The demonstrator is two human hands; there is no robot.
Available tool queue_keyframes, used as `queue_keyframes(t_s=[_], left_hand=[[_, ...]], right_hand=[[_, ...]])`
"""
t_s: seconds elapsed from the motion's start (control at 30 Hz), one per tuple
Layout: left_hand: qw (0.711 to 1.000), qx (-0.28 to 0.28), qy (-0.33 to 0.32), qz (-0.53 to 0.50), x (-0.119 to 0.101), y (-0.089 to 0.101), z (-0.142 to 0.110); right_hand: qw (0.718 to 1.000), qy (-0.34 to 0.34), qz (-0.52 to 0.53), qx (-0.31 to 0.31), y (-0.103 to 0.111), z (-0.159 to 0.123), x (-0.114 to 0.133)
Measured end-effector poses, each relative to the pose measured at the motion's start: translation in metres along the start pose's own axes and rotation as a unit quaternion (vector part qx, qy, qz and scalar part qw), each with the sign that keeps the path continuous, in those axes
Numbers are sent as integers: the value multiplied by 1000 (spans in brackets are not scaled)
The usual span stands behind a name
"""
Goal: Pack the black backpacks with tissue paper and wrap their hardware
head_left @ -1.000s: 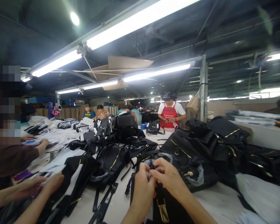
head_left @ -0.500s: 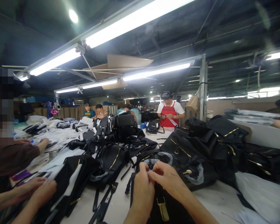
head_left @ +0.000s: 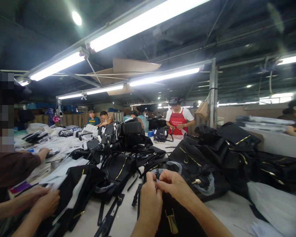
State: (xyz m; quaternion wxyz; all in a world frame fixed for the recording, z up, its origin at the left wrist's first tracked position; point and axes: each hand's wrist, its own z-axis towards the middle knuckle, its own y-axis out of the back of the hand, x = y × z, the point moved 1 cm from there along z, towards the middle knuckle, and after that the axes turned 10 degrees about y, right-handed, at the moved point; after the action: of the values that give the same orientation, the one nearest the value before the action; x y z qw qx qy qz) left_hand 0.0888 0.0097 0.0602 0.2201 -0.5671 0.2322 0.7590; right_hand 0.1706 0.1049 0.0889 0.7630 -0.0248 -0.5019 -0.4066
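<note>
In the middle foreground, my left hand [head_left: 151, 200] and my right hand [head_left: 176, 187] meet with fingertips pinched together above a black bag [head_left: 185, 219]. What lies between the fingers is too small and hidden to make out. A gold clasp [head_left: 172, 222] hangs on the bag's front, below my wrists. Just behind my fingers is a bag handle wrapped in clear plastic [head_left: 175, 167]. Beyond it lies another black bag with gold zips [head_left: 187, 154]. Left of my left hand, black straps [head_left: 111, 214] rest on the white table [head_left: 125, 210].
Black bags [head_left: 246, 141] pile up at the right, near a white plastic sheet [head_left: 276, 204]. At left, a co-worker's hands [head_left: 45, 200] hold white material at a black bag [head_left: 76, 187]. A person in a red apron [head_left: 179, 120] stands across the table. Fluorescent lamps hang overhead.
My hands stay pinched together in almost the same place. The view has shifted very slightly. The person in the red apron has moved their hands a little.
</note>
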Motion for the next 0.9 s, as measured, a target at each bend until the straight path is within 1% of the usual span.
queue_keyframes(t_s=[0.07, 0.1, 0.13, 0.2, 0.23, 0.3, 0.37, 0.4, 0.47, 0.6, 0.7, 0.8, 0.9], left_hand=[[1000, -2, -5, 5, -1, -1, 0], [1000, 6, 3, 4, -1, -1, -1], [1000, 22, 16, -7, -1, -2, -1], [994, 68, 59, -65, 1, -4, -1], [986, 91, 88, -105, 4, -5, -1], [963, 130, 149, -185, 10, -7, 0], [941, 147, 188, -239, 16, -8, 2], [937, 148, 194, -252, 18, -9, 2], [937, 143, 188, -258, 20, -9, 3], [955, 112, 180, -210, 15, -7, 2], [958, 106, 176, -201, 11, -5, 0], [953, 114, 184, -211, 7, -3, -2], [956, 110, 173, -208, 5, -3, -4]], right_hand=[[1000, 4, 2, -2, 0, 1, -2], [1000, 4, 6, -5, 0, 2, -2], [1000, 1, 13, -9, 0, 2, -2], [999, -21, 42, -16, -2, 2, 0], [997, -35, 62, -20, -2, 2, 0], [992, -52, 111, -15, -5, 1, 0], [987, -55, 154, 0, -6, 0, -2], [985, -50, 164, 6, -7, 0, -3], [985, -38, 167, 10, -6, 0, -7], [988, -9, 155, 1, -4, 0, -11], [990, 7, 143, -8, -5, -1, -11], [995, 35, 92, -27, -8, -3, -12], [995, 45, 14, -82, -12, -6, -14]])
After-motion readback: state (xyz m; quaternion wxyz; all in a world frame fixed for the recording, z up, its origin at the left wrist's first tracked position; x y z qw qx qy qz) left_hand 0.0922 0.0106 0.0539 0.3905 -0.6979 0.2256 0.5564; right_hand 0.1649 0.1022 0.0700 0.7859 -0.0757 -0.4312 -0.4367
